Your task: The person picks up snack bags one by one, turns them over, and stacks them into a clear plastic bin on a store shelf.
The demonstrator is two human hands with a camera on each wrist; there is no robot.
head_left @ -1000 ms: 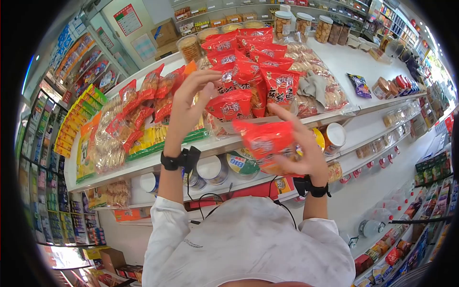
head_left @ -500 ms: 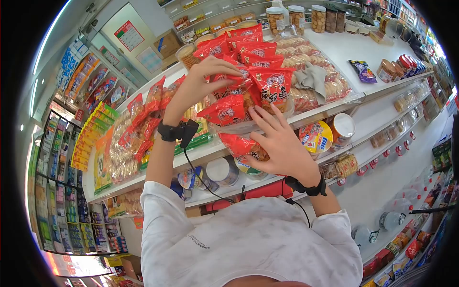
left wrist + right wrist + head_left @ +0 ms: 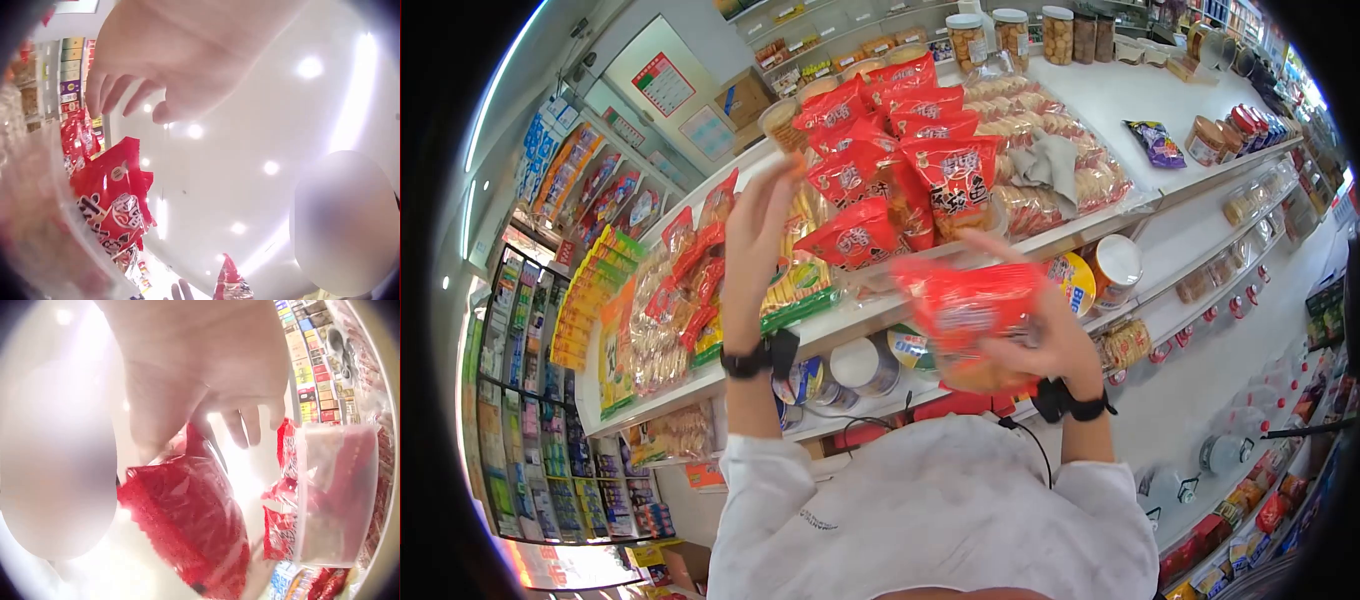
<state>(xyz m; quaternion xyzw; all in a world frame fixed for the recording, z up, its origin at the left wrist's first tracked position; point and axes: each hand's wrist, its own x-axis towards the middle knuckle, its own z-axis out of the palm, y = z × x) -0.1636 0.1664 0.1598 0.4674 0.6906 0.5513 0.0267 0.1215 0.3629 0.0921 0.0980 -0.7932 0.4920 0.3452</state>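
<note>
In the head view my right hand (image 3: 1028,338) grips a red snack bag (image 3: 970,305) in front of the shelf edge, below the pile of red snack bags (image 3: 900,140) on the top shelf (image 3: 1100,120). In the right wrist view the fingers (image 3: 244,422) curl over the top of the red bag (image 3: 187,519). My left hand (image 3: 758,218) is raised to the left of the pile, fingers up, holding nothing. Seen from the left wrist, the left hand's fingers (image 3: 119,94) hang loosely above the red bags (image 3: 115,200).
Clear cookie jars (image 3: 1010,35) stand at the back of the top shelf, with a grey cloth (image 3: 1050,165) and a purple packet (image 3: 1157,145) to the right. Yellow-green packs (image 3: 795,285) lie left of the pile. Round tins (image 3: 1115,270) fill the shelf below.
My right hand has pulled a red bag away from the shelf edge toward me. My left hand has let go of the pile and swung left, fingers raised.
</note>
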